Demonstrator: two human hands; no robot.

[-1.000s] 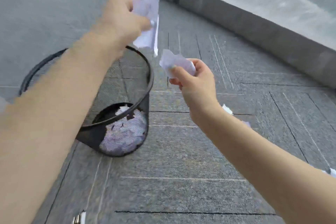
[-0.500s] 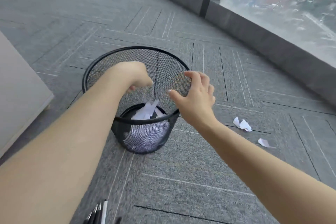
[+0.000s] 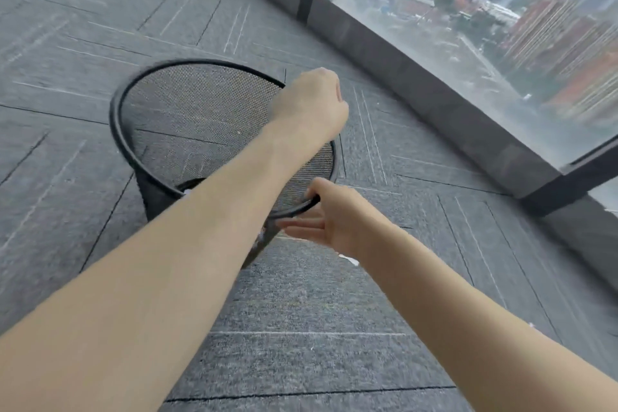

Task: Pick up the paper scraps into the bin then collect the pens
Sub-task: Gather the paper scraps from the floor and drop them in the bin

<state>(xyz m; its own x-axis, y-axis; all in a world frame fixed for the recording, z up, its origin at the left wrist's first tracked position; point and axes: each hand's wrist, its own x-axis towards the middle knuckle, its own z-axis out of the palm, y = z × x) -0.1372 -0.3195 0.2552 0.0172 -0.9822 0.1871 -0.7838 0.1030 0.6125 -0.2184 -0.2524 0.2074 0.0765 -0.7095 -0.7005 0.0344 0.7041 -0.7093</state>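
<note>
Black mesh bin point(image 3: 187, 117) on grey carpet tiles point(image 3: 317, 328), left of centre, mouth opening upward and tipped toward the camera, long axis running from rim down to a base hidden behind the forearm. Right hand point(image 3: 337, 222) at the near right edge of the rim, thumb hooked over the top, fingers point(image 3: 301, 222) spread flat under and outside the mesh wall: a loose, fairly wide grip on the bin. Left hand point(image 3: 309, 104) above the far right side of the rim, curled into a fist, knuckles up; cannot tell whether anything sits inside it. Small white paper scrap point(image 3: 349, 259) on the carpet just beside the right wrist, partly hidden. Window point(image 3: 468, 10) along the far right.

Against half a second ago: right hand, then open in the air over the bin's mouth, now on the rim; left fist further right; view shifted, bin lying more to the left; pens at the bottom edge gone from sight.
</note>
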